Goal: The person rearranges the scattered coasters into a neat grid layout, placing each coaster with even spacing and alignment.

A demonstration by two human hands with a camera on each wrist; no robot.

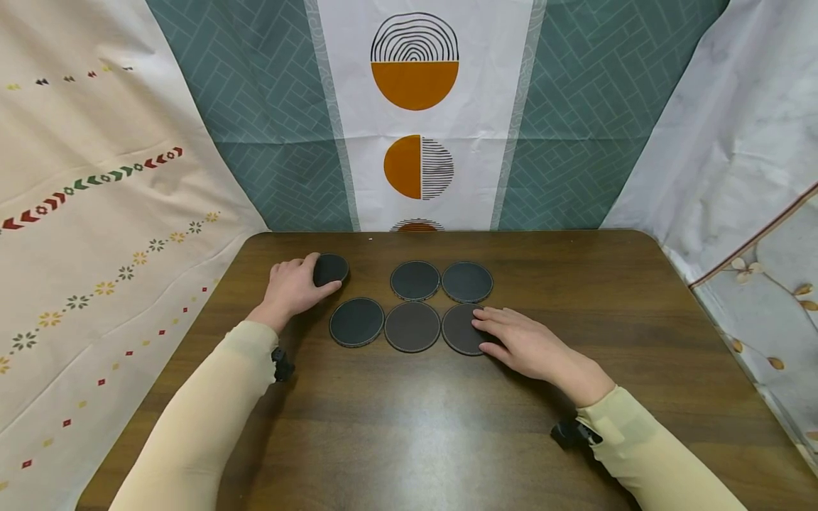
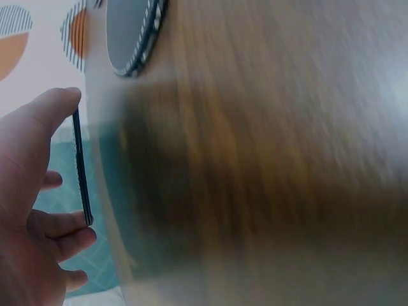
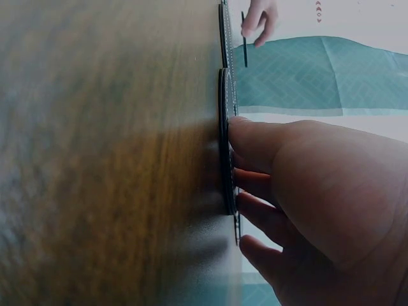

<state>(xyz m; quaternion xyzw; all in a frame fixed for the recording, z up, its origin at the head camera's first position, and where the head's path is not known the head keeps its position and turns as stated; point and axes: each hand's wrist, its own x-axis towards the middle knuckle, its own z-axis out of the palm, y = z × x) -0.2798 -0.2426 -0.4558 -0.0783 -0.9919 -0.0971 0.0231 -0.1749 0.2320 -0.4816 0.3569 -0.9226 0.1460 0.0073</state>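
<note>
My left hand (image 1: 295, 287) pinches a round black coaster (image 1: 331, 269) by its edge, between thumb and fingers. In the left wrist view this coaster (image 2: 81, 169) stands edge-on, clear of the table. My right hand (image 1: 520, 343) rests its fingertips on the front right coaster (image 1: 459, 328), which lies flat. Left of that one are a middle coaster (image 1: 412, 327) and a front left coaster (image 1: 356, 322). Behind them lie two more, a back middle coaster (image 1: 415, 280) and a back right coaster (image 1: 467, 282). Light stitching runs round their rims.
A brown wooden table (image 1: 409, 433) carries everything. At its back edge hangs a green and white patterned cloth (image 1: 415, 121), with a cream cloth (image 1: 115, 213) on the left and a white one (image 1: 735, 177) on the right. Small black devices (image 1: 571, 434) sit at both wrists.
</note>
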